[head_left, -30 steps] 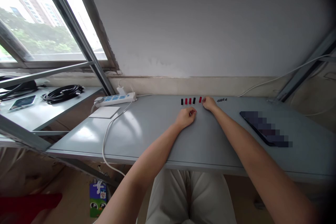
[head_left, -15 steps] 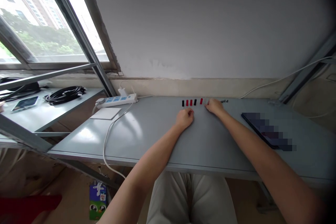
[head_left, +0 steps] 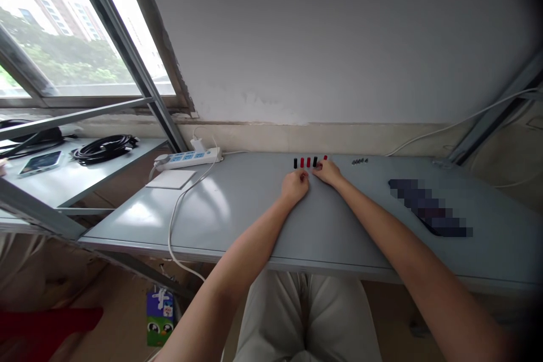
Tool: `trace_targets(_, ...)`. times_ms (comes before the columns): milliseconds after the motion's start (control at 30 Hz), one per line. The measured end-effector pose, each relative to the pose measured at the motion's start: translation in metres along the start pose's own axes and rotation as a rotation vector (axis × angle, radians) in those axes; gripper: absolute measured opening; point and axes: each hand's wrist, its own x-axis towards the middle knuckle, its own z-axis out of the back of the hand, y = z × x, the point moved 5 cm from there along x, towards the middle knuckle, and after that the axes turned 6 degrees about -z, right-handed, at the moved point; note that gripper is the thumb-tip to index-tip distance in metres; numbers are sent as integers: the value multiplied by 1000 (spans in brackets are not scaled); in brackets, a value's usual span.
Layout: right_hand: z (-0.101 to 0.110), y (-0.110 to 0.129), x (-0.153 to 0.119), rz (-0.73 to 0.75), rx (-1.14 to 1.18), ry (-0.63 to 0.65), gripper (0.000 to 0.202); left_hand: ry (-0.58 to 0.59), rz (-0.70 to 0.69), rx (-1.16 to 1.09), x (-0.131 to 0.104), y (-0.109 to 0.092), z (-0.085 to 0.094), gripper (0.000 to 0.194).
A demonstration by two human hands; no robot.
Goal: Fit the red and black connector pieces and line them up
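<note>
A row of small upright cylinders runs along the back of the grey desk: a black cylinder (head_left: 296, 163) at its left end, two red ones beside it, then another black cylinder (head_left: 315, 162) and a red cylinder (head_left: 325, 158) set a little apart. Just in front of the row's left part, my left hand (head_left: 295, 184) rests with fingers curled together; whatever they hold is too small to make out. My right hand (head_left: 328, 172) is closed with fingertips down by the second black cylinder, partly covering the last red one. Its grip is hidden too.
Several small dark pieces (head_left: 360, 162) lie right of the row. A dark, blurred-out flat device (head_left: 428, 209) lies farther right. To the left are a power strip (head_left: 189, 158), a white flat box (head_left: 171, 179), a loose white cable (head_left: 170, 226) and coiled black cable (head_left: 104, 150).
My right hand has moved left from beside the small dark pieces to in front of the last red cylinder. My left hand has barely shifted. The view tilted slightly.
</note>
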Motion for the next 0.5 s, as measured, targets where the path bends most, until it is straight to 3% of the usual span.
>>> trace_targets(267,-6,5,5,-87,22,1,25,-1,-15,3,1,-2,0,26)
trace_targets(500,0,4,-3,-55,-61,15,25,7,-14,18,0,-4,2,24)
